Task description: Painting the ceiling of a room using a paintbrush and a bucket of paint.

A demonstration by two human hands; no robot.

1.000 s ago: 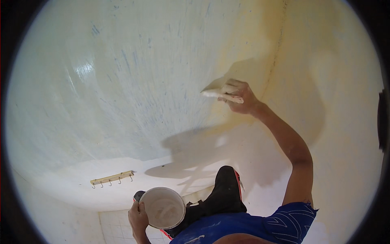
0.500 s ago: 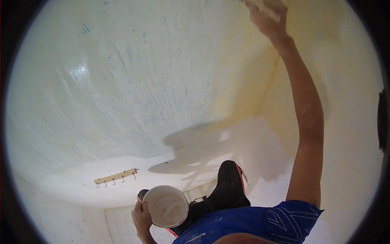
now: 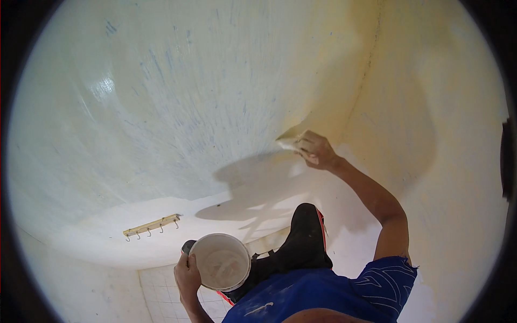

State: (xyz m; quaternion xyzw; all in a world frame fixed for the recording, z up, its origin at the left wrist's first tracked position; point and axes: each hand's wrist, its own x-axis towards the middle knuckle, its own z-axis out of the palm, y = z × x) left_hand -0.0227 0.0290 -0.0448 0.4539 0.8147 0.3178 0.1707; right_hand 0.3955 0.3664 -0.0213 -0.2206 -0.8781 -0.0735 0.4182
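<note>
My right hand (image 3: 316, 152) is raised over the wall (image 3: 188, 124) near the corner, its fingers closed round a pale paintbrush (image 3: 287, 144). The brush's tip meets or nearly meets the wall where yellowish paint borders the white lower part. Down at my lap, my left hand (image 3: 187, 277) grips the edge of a white bucket (image 3: 232, 245), thumb over the rim. Whitish residue coats the inside of the bucket, and its mouth tilts up toward me.
A wooden strip with metal hooks (image 3: 152, 226) is fixed low on the wall at left. My black-trousered leg and dark shoe (image 3: 306, 226) rest near the wall's foot. Pale tiles (image 3: 161, 296) show below. A dark object (image 3: 506, 159) stands at the right edge.
My right hand has come down from the top of the picture with the paintbrush, and the elbow has bent. The bucket and left hand have shifted slightly up in the picture.
</note>
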